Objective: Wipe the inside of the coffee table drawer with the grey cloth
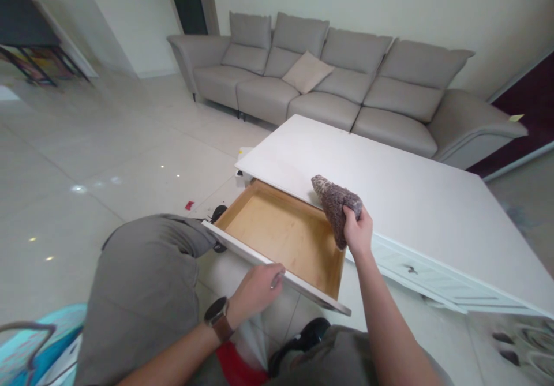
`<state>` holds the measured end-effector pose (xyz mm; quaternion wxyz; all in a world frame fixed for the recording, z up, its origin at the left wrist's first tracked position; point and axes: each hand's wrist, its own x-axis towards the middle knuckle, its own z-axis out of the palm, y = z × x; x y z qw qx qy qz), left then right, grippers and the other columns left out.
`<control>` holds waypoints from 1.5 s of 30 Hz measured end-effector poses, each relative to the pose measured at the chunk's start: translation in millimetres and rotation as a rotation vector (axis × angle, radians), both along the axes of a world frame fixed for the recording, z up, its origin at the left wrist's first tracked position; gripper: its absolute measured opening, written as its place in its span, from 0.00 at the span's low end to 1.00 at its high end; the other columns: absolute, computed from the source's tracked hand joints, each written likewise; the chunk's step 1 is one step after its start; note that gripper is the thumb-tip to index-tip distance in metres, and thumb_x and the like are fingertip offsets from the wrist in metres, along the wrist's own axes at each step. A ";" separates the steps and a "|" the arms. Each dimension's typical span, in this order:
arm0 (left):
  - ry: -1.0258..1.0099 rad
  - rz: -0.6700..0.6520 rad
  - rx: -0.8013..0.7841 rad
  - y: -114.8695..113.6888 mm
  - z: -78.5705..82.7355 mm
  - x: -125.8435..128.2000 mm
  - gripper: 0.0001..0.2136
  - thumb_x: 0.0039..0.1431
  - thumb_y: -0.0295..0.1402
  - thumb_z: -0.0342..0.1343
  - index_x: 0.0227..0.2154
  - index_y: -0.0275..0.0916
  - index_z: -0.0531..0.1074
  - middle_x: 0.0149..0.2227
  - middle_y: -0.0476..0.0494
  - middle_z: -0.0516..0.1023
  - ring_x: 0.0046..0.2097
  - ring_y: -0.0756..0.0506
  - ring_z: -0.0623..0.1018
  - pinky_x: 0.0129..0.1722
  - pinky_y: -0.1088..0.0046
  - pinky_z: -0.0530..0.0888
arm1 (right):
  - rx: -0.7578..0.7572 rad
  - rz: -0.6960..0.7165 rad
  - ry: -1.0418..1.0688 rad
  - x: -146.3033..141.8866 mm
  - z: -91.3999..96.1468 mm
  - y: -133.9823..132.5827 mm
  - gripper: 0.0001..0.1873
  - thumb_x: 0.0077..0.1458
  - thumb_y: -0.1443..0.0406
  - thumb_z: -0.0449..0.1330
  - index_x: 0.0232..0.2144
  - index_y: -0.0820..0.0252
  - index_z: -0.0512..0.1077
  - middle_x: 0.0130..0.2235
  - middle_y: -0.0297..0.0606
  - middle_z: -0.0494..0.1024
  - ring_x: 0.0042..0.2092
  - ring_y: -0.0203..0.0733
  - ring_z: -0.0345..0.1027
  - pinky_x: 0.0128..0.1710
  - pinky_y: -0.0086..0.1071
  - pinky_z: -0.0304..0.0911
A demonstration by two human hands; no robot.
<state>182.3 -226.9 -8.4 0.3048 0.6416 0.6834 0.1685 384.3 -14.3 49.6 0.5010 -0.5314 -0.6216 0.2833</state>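
Note:
A brown, fluffy cleaning cloth is bunched in my right hand, fingers closed round its lower right end. I hold it above the right rear corner of a pulled-out drawer, close to the tabletop's edge. Inside, the drawer is bare light wood; its front is white. My left hand, below a wrist with a dark watch, is closed at the middle of the drawer front. A bit of the metal drawer handle shows at its fingers; the rest is hidden.
The drawer belongs to a white coffee table, which has another handled drawer front at right. A grey sofa stands behind. Red scraps lie on the tiled floor. A turquoise bag or container is at lower left, beside my leg.

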 end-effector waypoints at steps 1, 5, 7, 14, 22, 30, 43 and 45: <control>-0.091 0.004 0.123 7.6 11.3 1.2 0.13 0.63 0.27 0.51 0.47 0.43 0.76 0.46 0.45 0.82 0.49 0.44 0.81 0.53 0.68 0.76 | -0.022 -0.001 0.048 -3.2 1.5 -3.5 0.22 0.58 0.53 0.59 0.46 0.62 0.80 0.46 0.43 0.85 0.50 0.53 0.75 0.53 0.43 0.66; -0.229 -0.063 0.433 38.1 34.1 6.7 0.29 0.60 0.28 0.56 0.65 0.43 0.64 0.64 0.37 0.72 0.66 0.39 0.70 0.69 0.57 0.67 | -0.174 0.023 0.245 -17.8 4.0 -19.3 0.21 0.57 0.51 0.60 0.44 0.60 0.79 0.45 0.41 0.85 0.50 0.52 0.75 0.53 0.42 0.67; -0.204 -0.119 0.481 48.8 33.3 10.4 0.40 0.57 0.31 0.62 0.71 0.44 0.56 0.72 0.34 0.59 0.73 0.35 0.59 0.73 0.49 0.60 | -0.312 0.060 0.408 -26.0 3.2 -28.3 0.22 0.56 0.51 0.61 0.46 0.58 0.78 0.45 0.39 0.85 0.48 0.50 0.76 0.50 0.41 0.70; -0.031 -0.085 0.474 56.3 4.6 21.0 0.53 0.53 0.31 0.68 0.75 0.49 0.41 0.78 0.34 0.45 0.77 0.29 0.44 0.73 0.33 0.50 | -0.768 0.182 0.815 -39.0 -24.2 -44.3 0.18 0.57 0.53 0.60 0.43 0.58 0.77 0.37 0.41 0.85 0.42 0.50 0.81 0.41 0.44 0.78; -0.193 0.002 0.532 82.9 0.1 11.1 0.41 0.57 0.30 0.64 0.72 0.41 0.55 0.74 0.35 0.60 0.74 0.37 0.59 0.74 0.48 0.59 | -0.886 0.257 0.920 -49.2 -44.5 -31.6 0.13 0.57 0.59 0.61 0.42 0.58 0.77 0.37 0.41 0.84 0.42 0.49 0.80 0.41 0.41 0.80; -0.527 0.194 0.498 100.5 9.9 3.0 0.30 0.58 0.22 0.53 0.64 0.42 0.69 0.63 0.42 0.76 0.63 0.42 0.75 0.67 0.59 0.71 | -0.828 0.283 0.976 -54.2 -20.5 -33.3 0.12 0.55 0.55 0.66 0.36 0.56 0.77 0.39 0.35 0.81 0.37 0.41 0.76 0.35 0.34 0.77; -0.099 0.111 0.437 125.9 17.2 -70.5 0.25 0.62 0.22 0.52 0.62 0.39 0.70 0.60 0.38 0.78 0.61 0.42 0.76 0.64 0.61 0.70 | -0.544 0.217 0.518 -39.4 -17.0 -41.7 0.16 0.50 0.50 0.64 0.34 0.54 0.76 0.46 0.38 0.79 0.46 0.46 0.74 0.37 0.33 0.69; 0.019 -0.058 0.329 130.0 -0.9 -71.7 0.27 0.60 0.25 0.58 0.63 0.39 0.68 0.64 0.35 0.75 0.65 0.39 0.73 0.67 0.58 0.67 | -0.481 0.187 0.431 -39.0 -15.5 -40.9 0.17 0.51 0.49 0.62 0.35 0.54 0.75 0.46 0.39 0.79 0.46 0.47 0.74 0.37 0.33 0.68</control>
